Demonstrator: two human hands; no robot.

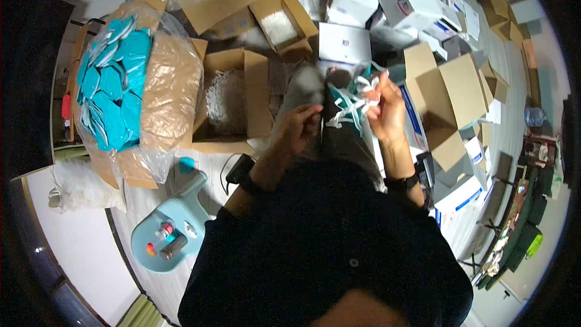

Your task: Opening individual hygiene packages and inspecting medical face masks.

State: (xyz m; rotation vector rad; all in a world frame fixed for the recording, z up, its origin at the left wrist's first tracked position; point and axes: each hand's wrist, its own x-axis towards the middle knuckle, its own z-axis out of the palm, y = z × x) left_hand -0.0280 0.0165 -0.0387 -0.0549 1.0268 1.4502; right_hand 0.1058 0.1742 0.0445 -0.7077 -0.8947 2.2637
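Note:
My right hand [389, 108] is closed on a bunch of white straps [357, 100] with teal parts showing among them. The bunch hangs over my lap, to the left of the fingers. My left hand [301, 126] is curled, its fingertips pinched together, a short way left of the straps. Whatever it may hold is too small to make out. At the far left, a large clear plastic bag in a cardboard box [172, 94] holds a heap of flat teal pads [112, 85].
Open cardboard boxes [257, 88] with white stringy contents lie ahead left. White boxes [345, 42] are piled ahead and right, beside an opened carton [445, 94]. A light-blue stool [157, 254] at lower left bears a bottle and small items.

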